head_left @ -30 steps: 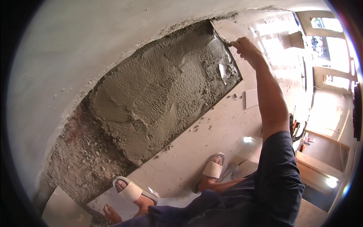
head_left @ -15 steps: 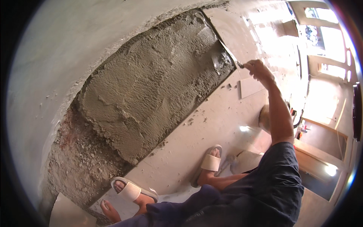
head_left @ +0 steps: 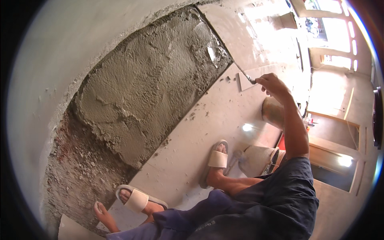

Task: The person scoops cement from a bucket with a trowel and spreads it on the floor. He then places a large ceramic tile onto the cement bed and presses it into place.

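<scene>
Mortar (head_left: 148, 92) could, we judge, get gouged if the trowel-like tool (head_left: 251, 80), pinched in our right hand (head_left: 275, 85) right of that mortar, dips edge-first across it, while our left hand's (head_left: 106, 217) grip, below it, we cannot tell.

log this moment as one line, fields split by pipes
right hand: gripping trowel-like tool over tiles | left hand: low, near sandal | mortar: spread, rough, beside tiles

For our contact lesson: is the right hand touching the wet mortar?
Apart: the head view shows pale floor tiles between the right hand and the wet mortar.
</scene>
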`<state>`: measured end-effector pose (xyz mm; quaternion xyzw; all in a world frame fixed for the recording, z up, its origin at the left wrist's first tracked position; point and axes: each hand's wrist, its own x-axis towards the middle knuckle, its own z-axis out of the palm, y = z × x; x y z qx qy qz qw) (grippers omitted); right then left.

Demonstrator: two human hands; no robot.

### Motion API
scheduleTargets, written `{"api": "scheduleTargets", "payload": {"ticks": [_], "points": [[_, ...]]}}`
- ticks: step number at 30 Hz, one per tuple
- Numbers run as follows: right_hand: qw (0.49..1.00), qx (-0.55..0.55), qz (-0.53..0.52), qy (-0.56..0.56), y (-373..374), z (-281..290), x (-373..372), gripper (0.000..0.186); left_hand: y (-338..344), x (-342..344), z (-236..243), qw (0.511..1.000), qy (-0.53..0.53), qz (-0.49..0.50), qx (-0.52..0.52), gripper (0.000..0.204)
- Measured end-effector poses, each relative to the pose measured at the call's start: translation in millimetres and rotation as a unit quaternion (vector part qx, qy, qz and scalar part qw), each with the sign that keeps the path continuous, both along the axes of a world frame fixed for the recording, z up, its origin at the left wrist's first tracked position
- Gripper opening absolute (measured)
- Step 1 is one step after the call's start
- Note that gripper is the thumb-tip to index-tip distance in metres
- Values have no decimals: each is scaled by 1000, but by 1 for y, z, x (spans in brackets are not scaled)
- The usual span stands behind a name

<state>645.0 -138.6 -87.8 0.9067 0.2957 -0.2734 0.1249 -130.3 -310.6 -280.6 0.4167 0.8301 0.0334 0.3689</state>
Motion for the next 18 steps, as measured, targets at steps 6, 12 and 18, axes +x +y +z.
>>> {"api": "scheduleTargets", "payload": {"ticks": [6, 12, 18], "points": [[966, -162, 121, -159, 21, 7, 20, 36, 6, -2, -4, 1000, -30, 0, 3, 43], [921, -243, 212, -220, 52, -12, 14, 31, -1, -9, -4, 1000, -21, 8, 15, 43], [861, -334, 295, -247, 87, -21, -9, 25, -16, -18, -6, 998, -41, 36, 23, 43]]}}
